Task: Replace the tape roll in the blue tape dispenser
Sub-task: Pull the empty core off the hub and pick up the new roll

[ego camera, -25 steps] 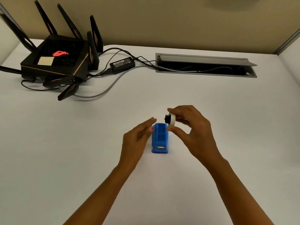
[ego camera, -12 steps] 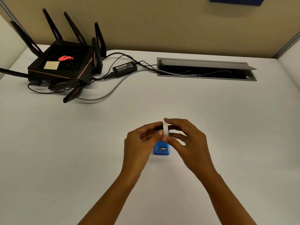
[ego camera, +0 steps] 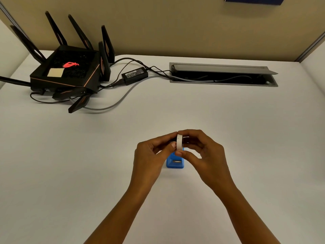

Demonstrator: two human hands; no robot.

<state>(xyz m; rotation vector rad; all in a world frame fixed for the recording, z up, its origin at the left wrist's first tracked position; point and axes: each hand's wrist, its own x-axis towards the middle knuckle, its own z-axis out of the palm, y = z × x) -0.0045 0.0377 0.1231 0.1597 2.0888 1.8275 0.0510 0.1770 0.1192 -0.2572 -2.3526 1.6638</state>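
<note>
The blue tape dispenser stands on the white desk, its near end with the metal cutter showing below my fingers. Just above it I hold a white tape roll edge-on between both hands. My right hand pinches the roll with thumb and fingers. My left hand meets it from the left, fingertips on the roll's side where a dark hub barely shows. The dispenser's far half is hidden behind my hands.
A black router with several antennas sits at the back left, with a power brick and cables trailing right into an open grey cable hatch. A beige partition wall closes off the back of the desk.
My left hand left the dispenser's side and joined my right hand on the tape roll. The roll came down and toward me, over the dispenser. The camera view tilted slightly upward.
</note>
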